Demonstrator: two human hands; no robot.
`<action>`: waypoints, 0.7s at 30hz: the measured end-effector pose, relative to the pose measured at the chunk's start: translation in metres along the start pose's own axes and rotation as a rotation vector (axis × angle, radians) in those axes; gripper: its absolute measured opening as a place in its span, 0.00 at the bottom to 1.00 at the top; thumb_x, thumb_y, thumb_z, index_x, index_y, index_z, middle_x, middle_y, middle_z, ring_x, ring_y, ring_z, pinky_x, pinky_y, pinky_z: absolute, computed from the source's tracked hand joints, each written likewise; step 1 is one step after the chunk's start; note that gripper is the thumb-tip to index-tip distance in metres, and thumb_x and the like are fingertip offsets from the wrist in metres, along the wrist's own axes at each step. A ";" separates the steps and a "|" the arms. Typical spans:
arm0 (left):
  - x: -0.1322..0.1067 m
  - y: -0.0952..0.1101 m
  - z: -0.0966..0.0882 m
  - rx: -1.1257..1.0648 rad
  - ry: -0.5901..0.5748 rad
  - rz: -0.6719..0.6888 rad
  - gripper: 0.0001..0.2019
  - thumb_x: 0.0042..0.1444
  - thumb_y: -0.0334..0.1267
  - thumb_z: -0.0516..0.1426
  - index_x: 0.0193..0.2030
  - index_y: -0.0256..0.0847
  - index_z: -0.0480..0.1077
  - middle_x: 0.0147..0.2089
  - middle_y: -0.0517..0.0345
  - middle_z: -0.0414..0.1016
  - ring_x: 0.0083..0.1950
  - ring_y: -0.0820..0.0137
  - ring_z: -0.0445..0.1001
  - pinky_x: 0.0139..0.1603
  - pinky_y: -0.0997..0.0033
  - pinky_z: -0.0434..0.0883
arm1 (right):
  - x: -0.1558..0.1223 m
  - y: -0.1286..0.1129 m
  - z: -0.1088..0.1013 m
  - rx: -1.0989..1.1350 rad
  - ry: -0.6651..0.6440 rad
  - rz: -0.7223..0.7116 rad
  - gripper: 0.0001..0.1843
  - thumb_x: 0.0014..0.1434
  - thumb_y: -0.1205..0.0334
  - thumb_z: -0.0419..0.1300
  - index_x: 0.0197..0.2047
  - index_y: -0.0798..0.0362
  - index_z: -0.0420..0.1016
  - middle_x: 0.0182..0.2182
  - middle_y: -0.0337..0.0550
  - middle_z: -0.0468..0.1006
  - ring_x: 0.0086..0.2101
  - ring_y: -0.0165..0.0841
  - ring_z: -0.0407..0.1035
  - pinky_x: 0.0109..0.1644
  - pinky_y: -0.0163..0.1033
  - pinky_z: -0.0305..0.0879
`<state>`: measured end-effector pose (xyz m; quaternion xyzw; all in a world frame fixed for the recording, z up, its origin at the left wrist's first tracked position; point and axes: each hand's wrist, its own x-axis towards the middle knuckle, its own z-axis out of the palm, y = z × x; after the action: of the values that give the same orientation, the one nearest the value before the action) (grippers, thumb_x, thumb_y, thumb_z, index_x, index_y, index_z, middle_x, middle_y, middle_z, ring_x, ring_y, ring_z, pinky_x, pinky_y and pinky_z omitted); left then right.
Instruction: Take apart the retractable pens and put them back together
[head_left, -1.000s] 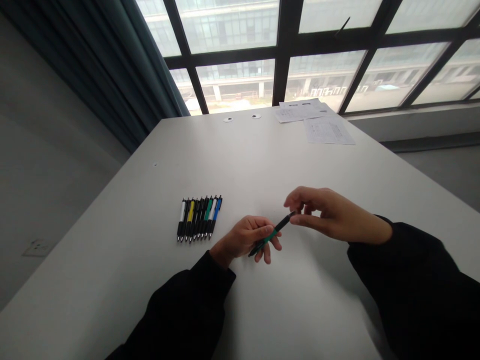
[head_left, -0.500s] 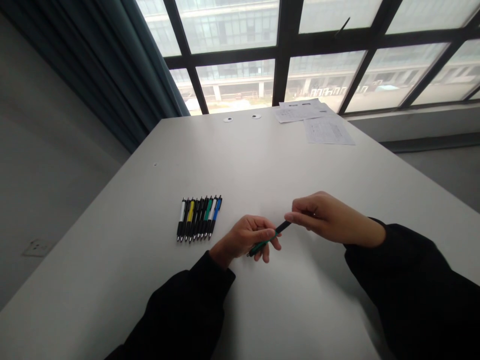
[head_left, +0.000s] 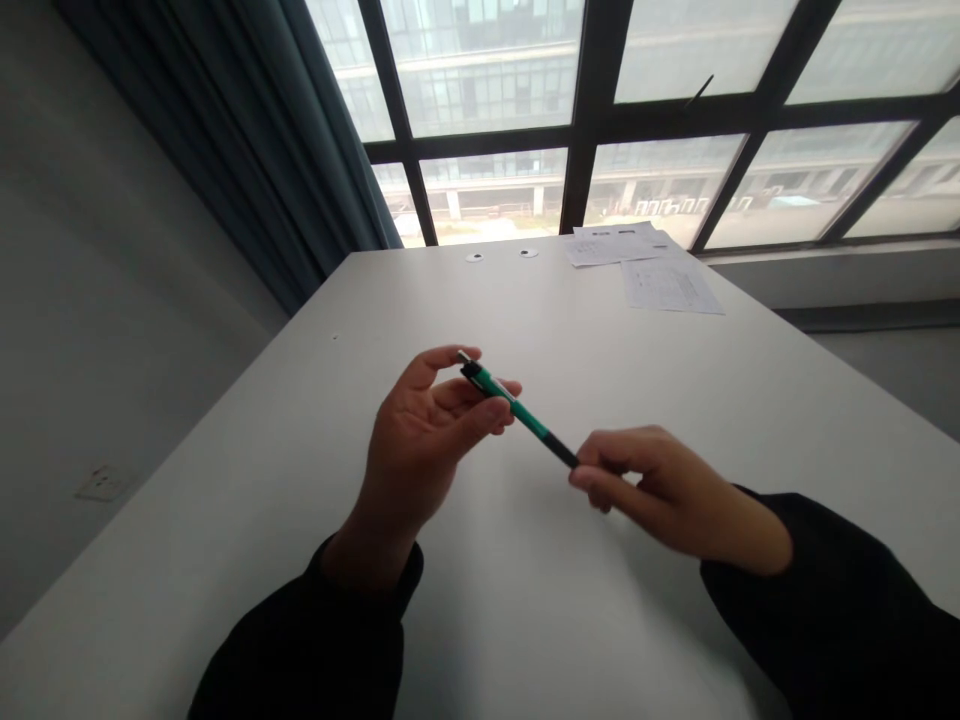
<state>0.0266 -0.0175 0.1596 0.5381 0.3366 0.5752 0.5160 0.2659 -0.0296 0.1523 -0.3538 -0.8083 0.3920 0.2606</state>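
No words or numbers can be read. The printed paper sheets on the far end of the surface carry lines too small to make out, and the green-and-black pen shows no legible marking.

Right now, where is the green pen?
In the head view, the green pen spans the gap between the left hand and the right hand, above the table.

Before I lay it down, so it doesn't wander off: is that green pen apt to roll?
The green pen probably would roll: its barrel looks slim and round, and the white table looks smooth. It seems stiff, staying straight between the left hand and right hand. Likely light, since fingertips alone pinch its end.
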 end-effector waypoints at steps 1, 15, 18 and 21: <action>-0.005 0.007 0.002 0.009 -0.021 0.046 0.24 0.56 0.31 0.66 0.58 0.47 0.67 0.41 0.58 0.83 0.43 0.69 0.83 0.40 0.75 0.79 | -0.001 -0.007 0.009 0.000 -0.041 -0.037 0.14 0.68 0.54 0.57 0.33 0.53 0.72 0.24 0.38 0.74 0.24 0.27 0.65 0.29 0.32 0.60; -0.029 0.022 0.014 0.173 -0.307 0.200 0.24 0.58 0.25 0.63 0.56 0.52 0.66 0.40 0.62 0.75 0.40 0.71 0.78 0.43 0.71 0.78 | -0.008 -0.030 0.042 0.016 -0.241 -0.153 0.09 0.67 0.61 0.55 0.35 0.53 0.69 0.27 0.38 0.70 0.27 0.28 0.61 0.33 0.35 0.60; -0.029 0.018 0.014 0.168 -0.293 0.245 0.27 0.56 0.24 0.64 0.59 0.52 0.65 0.41 0.61 0.75 0.40 0.72 0.77 0.41 0.72 0.78 | -0.008 -0.029 0.043 0.037 -0.233 -0.146 0.06 0.66 0.63 0.55 0.36 0.53 0.69 0.28 0.38 0.71 0.27 0.27 0.62 0.34 0.34 0.61; -0.029 0.016 0.013 0.156 -0.325 0.258 0.26 0.56 0.23 0.63 0.57 0.50 0.64 0.40 0.62 0.74 0.38 0.74 0.76 0.37 0.75 0.78 | -0.008 -0.028 0.043 0.022 -0.234 -0.156 0.06 0.65 0.65 0.55 0.35 0.53 0.68 0.27 0.37 0.70 0.27 0.27 0.61 0.33 0.33 0.60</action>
<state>0.0324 -0.0510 0.1695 0.7006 0.2212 0.5144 0.4423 0.2303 -0.0679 0.1499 -0.2390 -0.8537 0.4182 0.1980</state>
